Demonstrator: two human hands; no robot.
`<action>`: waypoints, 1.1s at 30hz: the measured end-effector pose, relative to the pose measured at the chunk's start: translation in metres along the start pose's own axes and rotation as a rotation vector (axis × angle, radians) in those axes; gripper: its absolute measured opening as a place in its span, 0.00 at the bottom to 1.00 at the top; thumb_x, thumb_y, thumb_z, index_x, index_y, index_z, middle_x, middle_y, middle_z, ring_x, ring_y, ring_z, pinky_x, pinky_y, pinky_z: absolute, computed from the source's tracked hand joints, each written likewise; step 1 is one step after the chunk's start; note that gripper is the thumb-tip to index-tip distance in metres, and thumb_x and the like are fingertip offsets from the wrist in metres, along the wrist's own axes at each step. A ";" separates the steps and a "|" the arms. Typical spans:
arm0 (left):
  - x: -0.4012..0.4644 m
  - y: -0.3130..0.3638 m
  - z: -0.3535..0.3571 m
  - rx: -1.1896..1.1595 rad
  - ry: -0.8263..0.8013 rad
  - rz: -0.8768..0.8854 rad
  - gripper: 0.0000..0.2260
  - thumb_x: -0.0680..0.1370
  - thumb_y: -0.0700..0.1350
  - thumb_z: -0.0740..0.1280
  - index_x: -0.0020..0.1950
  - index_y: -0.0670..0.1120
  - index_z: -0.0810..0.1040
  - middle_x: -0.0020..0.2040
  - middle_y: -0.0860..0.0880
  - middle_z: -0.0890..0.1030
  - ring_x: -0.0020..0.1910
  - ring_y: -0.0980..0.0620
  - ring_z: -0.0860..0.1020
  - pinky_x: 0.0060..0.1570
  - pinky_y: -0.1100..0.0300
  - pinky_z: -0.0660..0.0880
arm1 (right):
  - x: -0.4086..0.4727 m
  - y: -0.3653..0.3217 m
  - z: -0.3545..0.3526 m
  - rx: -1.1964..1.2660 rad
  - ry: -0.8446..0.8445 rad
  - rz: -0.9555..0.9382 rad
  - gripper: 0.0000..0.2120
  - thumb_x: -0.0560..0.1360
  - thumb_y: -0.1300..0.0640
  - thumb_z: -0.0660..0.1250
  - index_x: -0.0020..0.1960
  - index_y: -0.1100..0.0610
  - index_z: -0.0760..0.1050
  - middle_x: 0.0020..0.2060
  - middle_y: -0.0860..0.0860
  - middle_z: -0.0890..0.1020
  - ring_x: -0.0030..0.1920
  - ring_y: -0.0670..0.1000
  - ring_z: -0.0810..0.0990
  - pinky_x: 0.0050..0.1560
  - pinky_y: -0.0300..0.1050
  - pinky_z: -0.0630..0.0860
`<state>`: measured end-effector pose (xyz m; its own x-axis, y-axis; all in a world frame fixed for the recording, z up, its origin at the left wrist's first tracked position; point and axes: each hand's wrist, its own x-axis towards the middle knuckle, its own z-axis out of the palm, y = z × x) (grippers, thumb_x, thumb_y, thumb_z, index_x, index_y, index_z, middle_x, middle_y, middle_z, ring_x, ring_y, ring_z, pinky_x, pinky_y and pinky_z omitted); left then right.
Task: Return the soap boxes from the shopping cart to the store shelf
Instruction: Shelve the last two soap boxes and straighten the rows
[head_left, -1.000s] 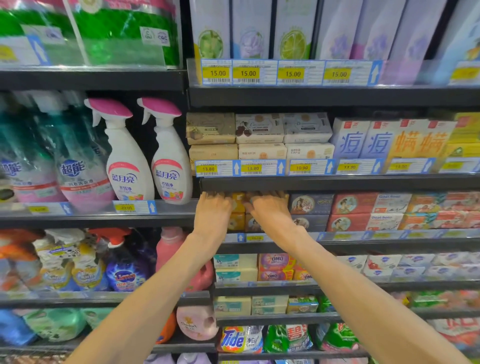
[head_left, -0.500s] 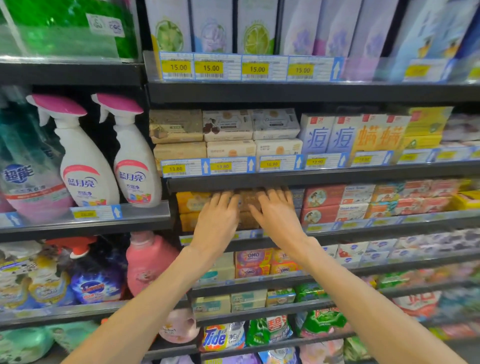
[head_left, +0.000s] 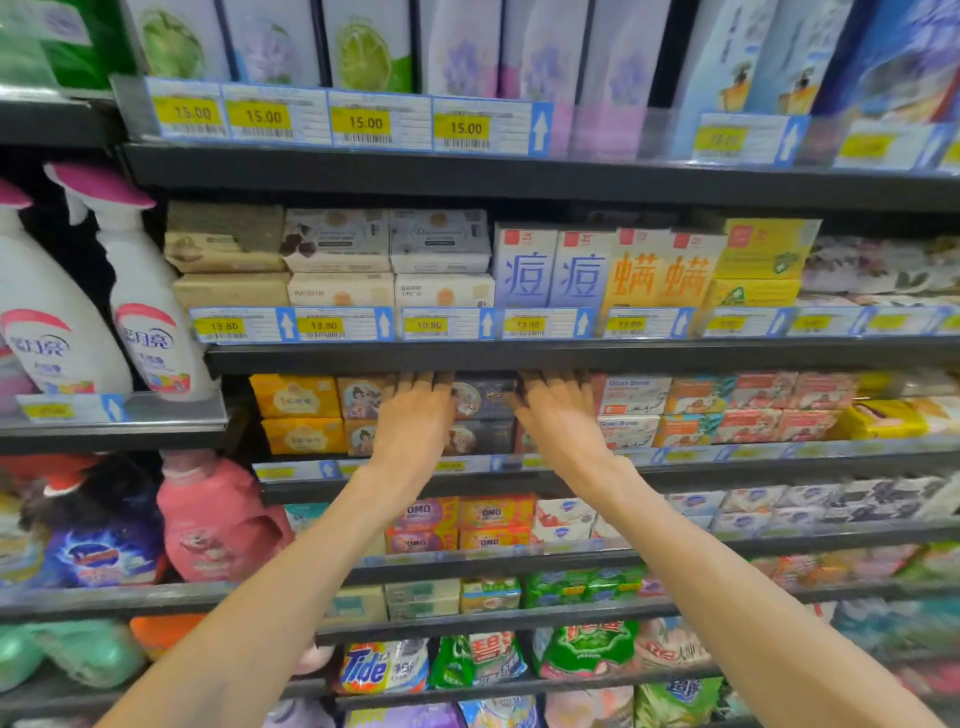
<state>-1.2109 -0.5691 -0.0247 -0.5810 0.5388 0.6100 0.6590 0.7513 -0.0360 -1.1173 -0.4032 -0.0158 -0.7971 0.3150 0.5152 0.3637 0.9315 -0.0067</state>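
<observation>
Everything is placed relative to the soap shelf (head_left: 519, 475), the dark shelf at mid-height. To its far left, two white spray bottles (head_left: 150, 312) with pink triggers are seen, their labels in Chinese characters. On the soap shelf itself, yellow soap boxes (head_left: 296, 397) are stacked two high at the left end. Just right of them, the left hand (head_left: 415, 421) is laid against the box fronts with fingers straight and spread, nothing being gripped. Between the two hands, dark blue soap boxes (head_left: 483, 400) are stacked two high on the shelf. The right hand (head_left: 558, 415) is likewise laid flat, fingers straight, against the boxes just right of the blue ones. Further right, white boxes marked "Goat Soap" (head_left: 631, 395) are stacked. Above the soap shelf, price tags (head_left: 322, 325) reading 13.80 and 10.90 are fixed, and higher still, tags reading 15.00. Below it, "OMO" boxes (head_left: 491, 514) are shelved, and lower down a "Tide" bag (head_left: 382, 667) is seen.
</observation>
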 end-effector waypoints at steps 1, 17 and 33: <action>0.000 0.001 0.000 0.013 -0.002 -0.002 0.20 0.74 0.45 0.74 0.65 0.42 0.79 0.58 0.41 0.83 0.59 0.35 0.79 0.61 0.40 0.75 | 0.002 0.001 0.000 0.014 -0.012 -0.003 0.22 0.78 0.44 0.63 0.66 0.55 0.75 0.61 0.56 0.79 0.64 0.62 0.74 0.69 0.60 0.66; -0.046 0.034 0.003 -0.163 0.165 0.185 0.15 0.79 0.42 0.65 0.66 0.43 0.77 0.59 0.44 0.77 0.58 0.42 0.74 0.58 0.49 0.73 | -0.041 0.028 0.004 0.146 0.286 -0.169 0.13 0.78 0.52 0.65 0.58 0.59 0.78 0.55 0.57 0.78 0.55 0.60 0.74 0.58 0.54 0.73; -0.067 0.045 0.039 -0.075 -0.054 0.192 0.25 0.79 0.55 0.64 0.73 0.45 0.71 0.62 0.46 0.78 0.63 0.44 0.74 0.65 0.46 0.71 | -0.080 0.054 0.035 0.025 0.030 -0.188 0.25 0.77 0.45 0.63 0.69 0.57 0.71 0.57 0.53 0.76 0.58 0.54 0.74 0.52 0.47 0.79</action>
<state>-1.1609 -0.5561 -0.0984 -0.4649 0.6903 0.5544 0.7926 0.6035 -0.0869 -1.0503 -0.3715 -0.0874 -0.8353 0.1298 0.5343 0.1974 0.9777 0.0710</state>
